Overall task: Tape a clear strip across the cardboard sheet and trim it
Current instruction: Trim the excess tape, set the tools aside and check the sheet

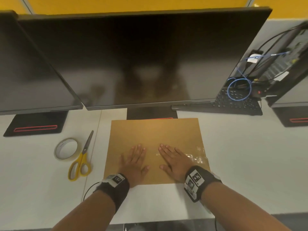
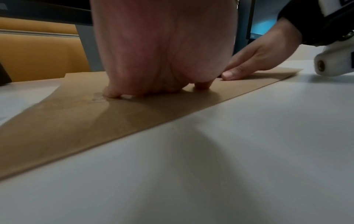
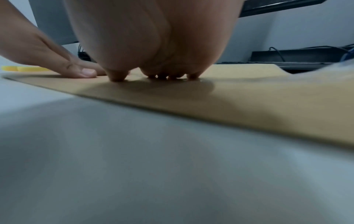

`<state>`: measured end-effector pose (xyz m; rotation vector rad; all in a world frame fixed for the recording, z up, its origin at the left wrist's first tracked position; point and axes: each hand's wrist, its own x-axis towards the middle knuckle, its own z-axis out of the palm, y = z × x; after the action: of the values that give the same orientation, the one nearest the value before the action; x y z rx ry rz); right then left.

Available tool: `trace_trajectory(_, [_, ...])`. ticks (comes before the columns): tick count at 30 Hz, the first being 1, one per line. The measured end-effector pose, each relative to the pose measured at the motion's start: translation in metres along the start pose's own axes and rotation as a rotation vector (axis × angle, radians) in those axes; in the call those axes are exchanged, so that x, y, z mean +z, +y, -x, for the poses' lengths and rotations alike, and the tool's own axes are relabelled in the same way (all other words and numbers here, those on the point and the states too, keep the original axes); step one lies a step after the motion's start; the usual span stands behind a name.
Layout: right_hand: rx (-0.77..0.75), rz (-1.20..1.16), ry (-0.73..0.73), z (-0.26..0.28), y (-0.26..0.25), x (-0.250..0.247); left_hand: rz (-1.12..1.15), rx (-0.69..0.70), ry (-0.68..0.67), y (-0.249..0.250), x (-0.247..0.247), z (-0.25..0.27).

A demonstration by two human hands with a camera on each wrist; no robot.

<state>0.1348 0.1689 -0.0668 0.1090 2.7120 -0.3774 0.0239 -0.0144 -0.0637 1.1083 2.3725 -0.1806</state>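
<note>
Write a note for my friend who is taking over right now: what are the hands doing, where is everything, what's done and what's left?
Left hand: flat, fingers straight, pressing on the cardboard sheet.
Right hand: also flat on the sheet, pressing the clear tape strip.
The tape roll and scissors lie on the desk, left of the sheet, not held.
Done: a strip is stuck across the sheet; it looks wrinkled near the right edge.
Left: smooth it down. I cannot tell whether any extra tape hangs over the edge; if so, trim it with the scissors.
</note>
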Motion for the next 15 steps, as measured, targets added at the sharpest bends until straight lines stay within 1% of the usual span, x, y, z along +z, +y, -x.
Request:
trace_trajectory(2, [0.019, -0.010, -0.007, 0.009, 0.010, 0.002, 0.017, 0.005, 0.013, 0.001, -0.001, 0.000])
trace_trajectory(9, [0.133, -0.038, 0.008, 0.032, 0.031, 0.012, -0.001, -0.019, -0.049, 0.002, -0.005, 0.001])
trace_trajectory(15, [0.224, -0.036, -0.019, 0.045, 0.042, 0.011, -0.006, -0.027, -0.098, 0.004, -0.010, 0.002])
